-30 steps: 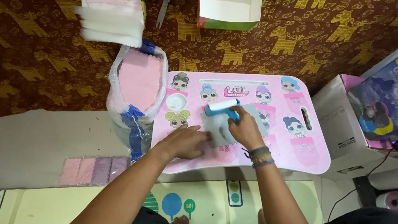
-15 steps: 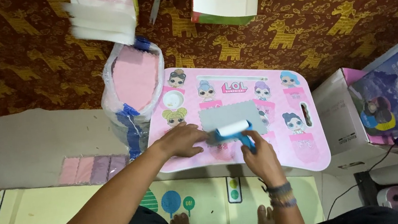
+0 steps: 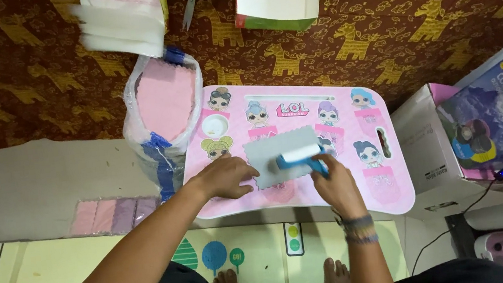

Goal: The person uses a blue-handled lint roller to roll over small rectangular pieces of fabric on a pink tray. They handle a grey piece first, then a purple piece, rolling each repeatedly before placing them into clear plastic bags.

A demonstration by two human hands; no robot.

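Grey cloth sheet (image 3: 280,156) at frame centre on pink cartoon desk (image 3: 392,191), left hand (image 3: 225,178) flat, fingers apart, pinning its left edge, right hand (image 3: 335,183) clamped on blue lint roller (image 3: 299,158), bag of pink sheets (image 3: 165,107) just left of desk

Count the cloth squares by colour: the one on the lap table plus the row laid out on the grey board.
Grey: 1, the grey cloth square on the pink lap table, pinned by the left hand, the right hand running a blue lint roller over it.
Pink: 2, in the row of cloth squares.
Purple: 2, same row.
Total: 5
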